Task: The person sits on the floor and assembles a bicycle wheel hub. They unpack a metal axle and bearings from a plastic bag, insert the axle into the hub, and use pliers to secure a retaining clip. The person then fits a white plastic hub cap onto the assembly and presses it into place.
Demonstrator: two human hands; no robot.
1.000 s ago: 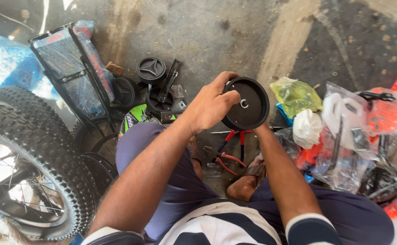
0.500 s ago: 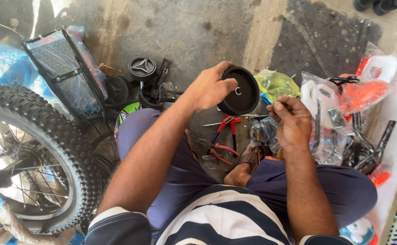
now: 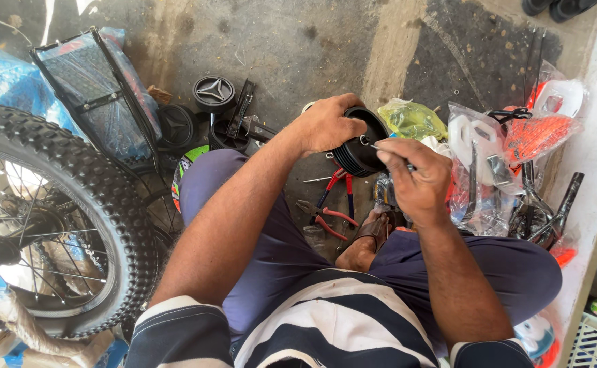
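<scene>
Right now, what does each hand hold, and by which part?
The left hand grips the small black ribbed plastic wheel around its tread. The right hand pinches a thin metal pin by its outer end, its tip at the wheel's hub.

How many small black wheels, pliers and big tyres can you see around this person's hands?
Small black plastic wheels: 3, namely the held wheel in the left hand, and two floor wheels
Red-handled pliers: 2
Knobby bicycle tyre: 1
Total: 6
</scene>
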